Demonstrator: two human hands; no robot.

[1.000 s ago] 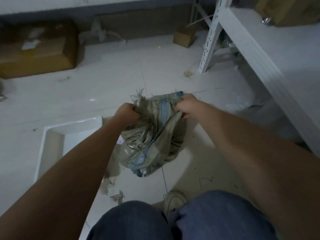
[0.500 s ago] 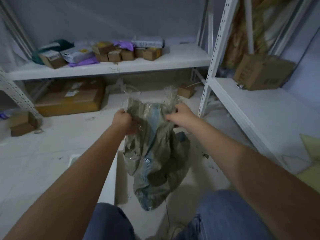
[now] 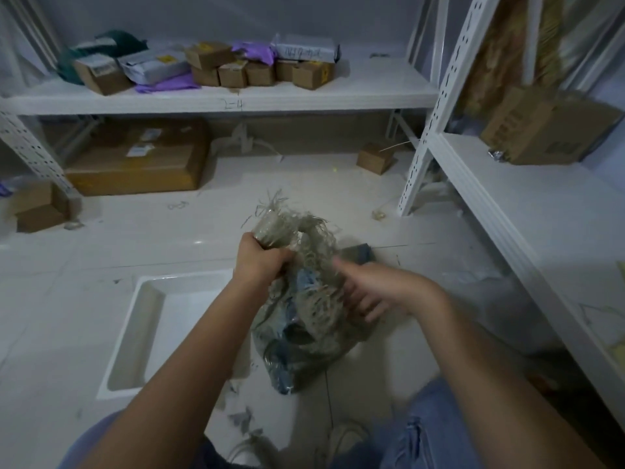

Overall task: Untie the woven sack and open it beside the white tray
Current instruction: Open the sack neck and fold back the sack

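Woven sack (image 3: 304, 319) in left hand (image 3: 258, 262)

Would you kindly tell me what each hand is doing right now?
Left hand: closed in a grip on the gathered neck of the woven sack.
Right hand: open, fingers spread against the sack, motion-blurred.

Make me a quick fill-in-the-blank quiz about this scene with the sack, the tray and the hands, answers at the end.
1. The left hand grips the frayed top of the woven ____.
2. The white tray lies on the floor to the ____ of the sack.
3. The right hand has its fingers ____ rather than clenched in a fist.
4. The small cardboard boxes sit on a white ____.

Answers: sack; left; spread; shelf
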